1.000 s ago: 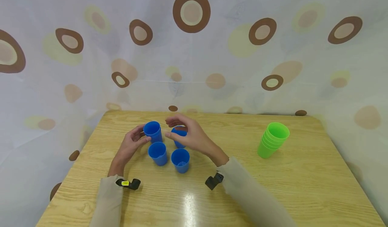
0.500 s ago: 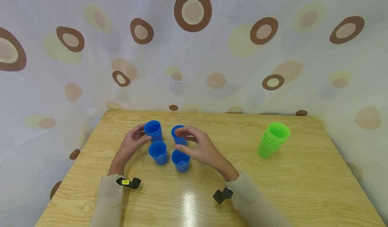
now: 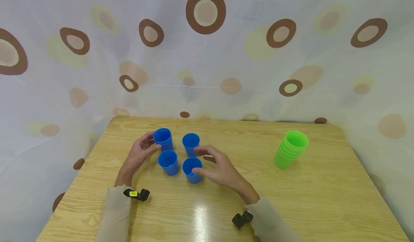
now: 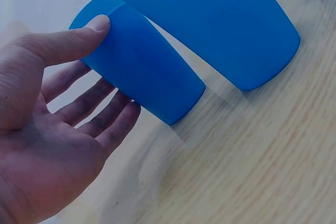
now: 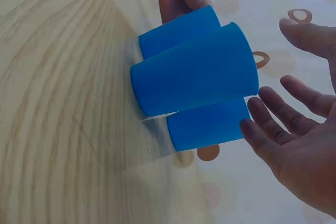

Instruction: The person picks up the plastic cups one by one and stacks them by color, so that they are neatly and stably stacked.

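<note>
- The nested blue pair (image 3: 166, 146) stands upright on the bench (image 3: 323, 195) at the far left of a blue cluster.
- It looks like thin, smooth plastic: probably light, fairly stiff, hard to break, a little slippery and squashable if squeezed hard.
- The best hold is likely thumb against fingers across the upper wall; low on the inner cup, both should lift together.
- The left grip (image 3: 137, 156) holds this pair, thumb on the near wall, fingers round the other side.
- Three single blue cups stand upright close by: far right cup (image 3: 190, 148), near left cup (image 3: 168, 166), near right cup (image 3: 189, 173). That makes five blue in all, by visible rims.
- The right grip (image 3: 221, 170) is spread, pinching nothing, beside the near right cup; whether its fingertips touch is unclear.
- Well apart to the right stands one green stack (image 3: 289, 152), apparently four cups.
- Two sleeves and a patterned cloth (image 3: 239, 51) lie beyond.
</note>
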{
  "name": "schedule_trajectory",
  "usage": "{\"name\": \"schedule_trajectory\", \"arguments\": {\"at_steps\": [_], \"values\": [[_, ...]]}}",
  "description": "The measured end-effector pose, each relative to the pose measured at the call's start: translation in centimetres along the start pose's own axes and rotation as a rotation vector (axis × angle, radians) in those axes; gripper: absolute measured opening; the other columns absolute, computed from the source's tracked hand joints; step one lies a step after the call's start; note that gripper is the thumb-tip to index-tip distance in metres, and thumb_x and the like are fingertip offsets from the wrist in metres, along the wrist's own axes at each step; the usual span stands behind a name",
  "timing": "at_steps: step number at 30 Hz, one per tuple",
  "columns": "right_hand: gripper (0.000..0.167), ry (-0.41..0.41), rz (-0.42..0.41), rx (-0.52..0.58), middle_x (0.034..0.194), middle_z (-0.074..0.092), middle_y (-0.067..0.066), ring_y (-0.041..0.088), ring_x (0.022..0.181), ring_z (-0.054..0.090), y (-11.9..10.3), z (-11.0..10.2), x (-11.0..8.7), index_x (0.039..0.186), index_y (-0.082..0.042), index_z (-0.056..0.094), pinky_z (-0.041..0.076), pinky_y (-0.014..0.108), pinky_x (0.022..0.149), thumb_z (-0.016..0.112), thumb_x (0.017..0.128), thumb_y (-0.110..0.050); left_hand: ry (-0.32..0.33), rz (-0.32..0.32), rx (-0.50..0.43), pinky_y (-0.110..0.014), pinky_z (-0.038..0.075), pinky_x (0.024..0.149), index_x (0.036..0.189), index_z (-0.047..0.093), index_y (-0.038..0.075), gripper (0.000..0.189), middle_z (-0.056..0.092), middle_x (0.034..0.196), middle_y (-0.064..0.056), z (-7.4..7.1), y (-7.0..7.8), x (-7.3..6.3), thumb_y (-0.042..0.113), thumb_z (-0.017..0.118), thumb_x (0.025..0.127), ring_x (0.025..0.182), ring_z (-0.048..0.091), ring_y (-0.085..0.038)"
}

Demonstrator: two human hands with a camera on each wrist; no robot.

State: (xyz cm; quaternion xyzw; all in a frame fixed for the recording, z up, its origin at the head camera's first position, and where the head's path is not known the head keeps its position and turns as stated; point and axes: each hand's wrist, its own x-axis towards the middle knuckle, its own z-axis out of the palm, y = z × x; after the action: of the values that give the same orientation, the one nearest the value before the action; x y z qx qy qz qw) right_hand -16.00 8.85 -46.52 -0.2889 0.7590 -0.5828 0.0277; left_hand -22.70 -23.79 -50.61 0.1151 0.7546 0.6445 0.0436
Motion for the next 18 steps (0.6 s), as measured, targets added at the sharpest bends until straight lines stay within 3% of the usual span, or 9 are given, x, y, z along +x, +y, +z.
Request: {"name": "schedule_trajectory", "arguments": {"at_steps": [5, 12, 18], "values": [[0.059, -0.039, 0.033, -0.011, 0.137, 0.06, 0.02, 0.034, 0.128, 0.057, 0.6, 0.4, -0.5, 0.137, 0.0, 0.057, 0.049, 0.052, 0.107, 0.085, 0.087, -0.013, -0.002, 0.001, -0.009, -0.017, 0.047, 0.102, 0.151, 0.044, -0.001, 0.055, 0.048, 0.15, -0.024, 0.0, 0.0, -0.1, 0.009, 0.066, 0.101, 0.136, 0.047, -0.038], [0.064, -0.057, 0.094, -0.005, 0.137, 0.062, 0.008, 0.028, 0.124, 0.06, 1.5, 0.7, -0.8, 0.139, -0.003, 0.056, 0.05, 0.049, 0.106, 0.087, 0.085, -0.017, -0.001, -0.003, -0.009, -0.017, 0.047, 0.102, 0.151, 0.043, 0.0, 0.056, 0.047, 0.151, -0.023, -0.1, -0.1, -0.1, 0.01, 0.066, 0.101, 0.137, 0.046, -0.038], [0.061, -0.071, 0.138, 0.021, 0.135, 0.062, 0.01, 0.032, 0.124, 0.06, 2.1, 0.7, -0.8, 0.138, -0.005, 0.056, 0.05, 0.048, 0.106, 0.086, 0.085, -0.013, -0.003, 0.002, -0.011, -0.017, 0.047, 0.102, 0.152, 0.043, 0.0, 0.057, 0.047, 0.151, -0.023, -0.1, 0.0, 0.0, 0.009, 0.067, 0.101, 0.135, 0.047, -0.037]]}}
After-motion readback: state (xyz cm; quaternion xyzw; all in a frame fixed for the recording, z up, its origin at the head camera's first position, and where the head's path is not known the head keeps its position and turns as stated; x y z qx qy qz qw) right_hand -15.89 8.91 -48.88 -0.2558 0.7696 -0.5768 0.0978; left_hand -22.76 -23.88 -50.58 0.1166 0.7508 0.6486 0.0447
